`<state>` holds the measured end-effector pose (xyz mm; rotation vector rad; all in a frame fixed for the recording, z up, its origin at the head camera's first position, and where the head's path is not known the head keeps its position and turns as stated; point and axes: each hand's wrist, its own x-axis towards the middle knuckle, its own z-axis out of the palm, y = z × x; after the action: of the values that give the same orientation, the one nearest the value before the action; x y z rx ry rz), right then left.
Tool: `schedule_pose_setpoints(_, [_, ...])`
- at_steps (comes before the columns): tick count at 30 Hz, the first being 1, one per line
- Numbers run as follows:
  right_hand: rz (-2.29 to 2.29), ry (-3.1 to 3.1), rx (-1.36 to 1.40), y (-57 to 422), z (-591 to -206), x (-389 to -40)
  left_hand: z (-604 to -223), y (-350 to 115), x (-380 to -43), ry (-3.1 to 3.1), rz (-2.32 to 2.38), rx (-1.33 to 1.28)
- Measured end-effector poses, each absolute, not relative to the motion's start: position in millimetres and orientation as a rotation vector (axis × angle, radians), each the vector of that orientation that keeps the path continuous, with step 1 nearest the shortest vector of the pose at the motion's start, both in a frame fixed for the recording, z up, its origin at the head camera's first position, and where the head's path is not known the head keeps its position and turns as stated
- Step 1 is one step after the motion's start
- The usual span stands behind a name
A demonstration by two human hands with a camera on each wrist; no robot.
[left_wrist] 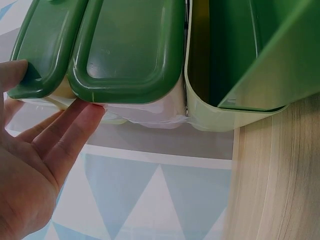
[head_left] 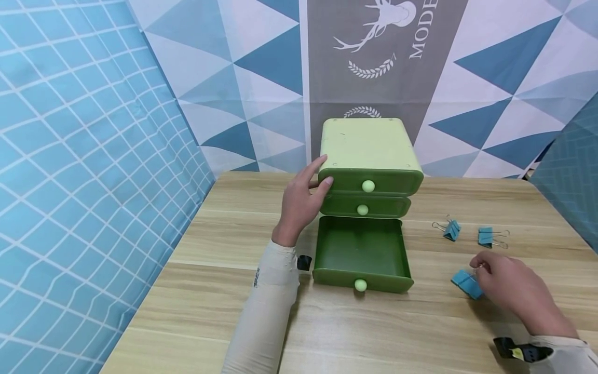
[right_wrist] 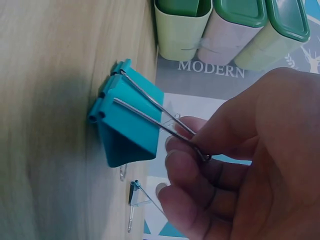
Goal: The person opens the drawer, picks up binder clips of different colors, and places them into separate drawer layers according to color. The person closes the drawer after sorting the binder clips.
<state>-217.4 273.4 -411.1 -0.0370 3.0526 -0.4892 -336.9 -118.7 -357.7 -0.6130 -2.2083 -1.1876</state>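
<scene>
A green drawer unit (head_left: pixel 369 143) has three stacked drawers with round knobs; its bottom drawer (head_left: pixel 362 249) is pulled out with nothing in it, and the upper two look closed. My left hand (head_left: pixel 301 202) touches the unit's upper left corner, thumb on the top drawer's front (left_wrist: pixel 45 45) and fairly straight fingers against the side. To the right, my right hand (head_left: pixel 511 288) pinches the wire handle of a teal binder clip (right_wrist: pixel 130 115) between thumb and fingers. That clip is low over the table; whether it touches the wood I cannot tell.
Two more teal binder clips, one nearer the drawers (head_left: pixel 452 230) and one further right (head_left: pixel 486 237), lie on the wooden table (head_left: pixel 210 249) beyond my right hand. Patterned cloth (head_left: pixel 266 78) hangs behind the unit, and a blue checked sheet (head_left: pixel 84 156) lines the left side.
</scene>
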Motion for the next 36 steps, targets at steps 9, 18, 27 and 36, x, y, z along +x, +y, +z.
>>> schedule_pose_setpoints(9, [-0.568,3.109,-0.050,265.9,-409.6,-217.9,-358.1,-118.4,-337.1,-2.207,-1.194,-0.612])
schedule_pose_setpoints(18, [-0.564,3.234,-0.201,250.4,-404.8,-218.1,-357.6,-117.6,-337.1,-2.212,-1.198,-0.590])
schedule_pose_setpoints(27, [-0.593,3.312,-0.300,235.2,-400.7,-222.4,-359.6,-117.9,-337.8,-2.210,-1.195,-0.591])
schedule_pose_setpoints(36, [-0.676,3.388,-0.395,220.7,-387.7,-225.7,-358.7,-117.9,-338.7,-2.207,-1.185,-0.588])
